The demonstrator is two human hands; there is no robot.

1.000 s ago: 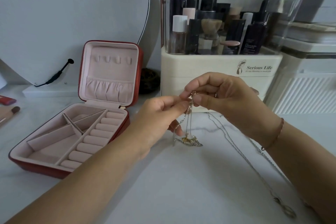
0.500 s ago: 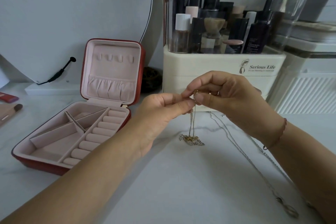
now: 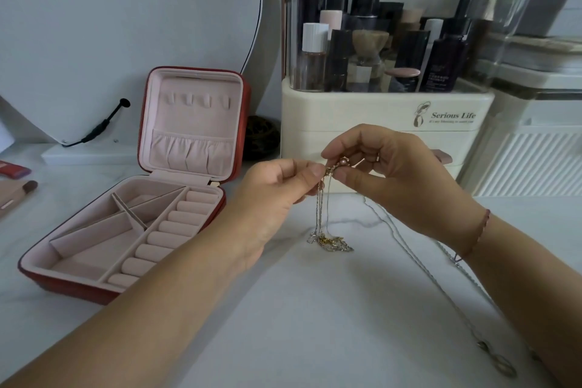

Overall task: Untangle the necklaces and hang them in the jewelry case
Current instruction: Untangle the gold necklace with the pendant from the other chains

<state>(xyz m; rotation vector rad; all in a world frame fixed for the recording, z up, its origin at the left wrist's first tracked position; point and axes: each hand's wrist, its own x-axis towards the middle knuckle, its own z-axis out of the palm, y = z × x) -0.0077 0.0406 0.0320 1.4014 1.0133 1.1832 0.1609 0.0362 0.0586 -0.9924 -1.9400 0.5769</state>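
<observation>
White marble-look tabletop [image 3: 299, 324] stretches under both arms, with a cream makeup organizer [image 3: 362, 116] behind it. The left hand [image 3: 277, 198] and right hand [image 3: 396, 179] meet above the table. Each pinches the top of the tangled necklaces [image 3: 322, 214] between thumb and forefinger, and a small pinkish bead shows at the pinch. Thin gold and silver strands hang straight down to a knotted heap [image 3: 330, 242] resting on the table. Another silver chain [image 3: 416, 261] runs from under the right hand toward the near right corner. The jewelry case [image 3: 91, 252] sits open well to the left, and its lid hooks [image 3: 195, 100] are bare, so nothing is hung yet.

The main risk is pulling the hands apart while the heap is knotted, which would likely cinch the knot tighter or strain a fine link. The right forearm passes over the long chain, so a lift could snag it and drag it into the tangle. A slipped pinch would drop the strands back onto the heap.
</observation>
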